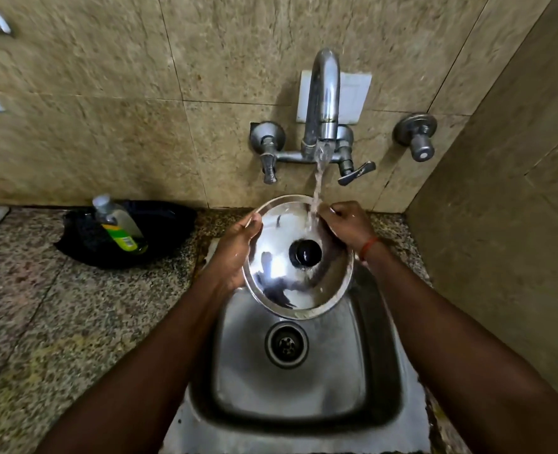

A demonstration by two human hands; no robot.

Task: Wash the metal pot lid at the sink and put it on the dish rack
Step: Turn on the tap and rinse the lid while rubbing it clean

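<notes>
Both hands' fingers grip the lid (290,276) rim, left hand (235,253), right hand (349,224); sink (369,371) open below.

No text, brand name or number can be read anywhere in the view. A green and yellow label is seen on the bottle (119,224) standing at about nine o'clock from the sink (290,371), but its print is too small and blurred to be made out. No lettering is shown on the white plate (356,96) behind the tap at twelve o'clock, and no markings can be made out on the metal surfaces.
</notes>
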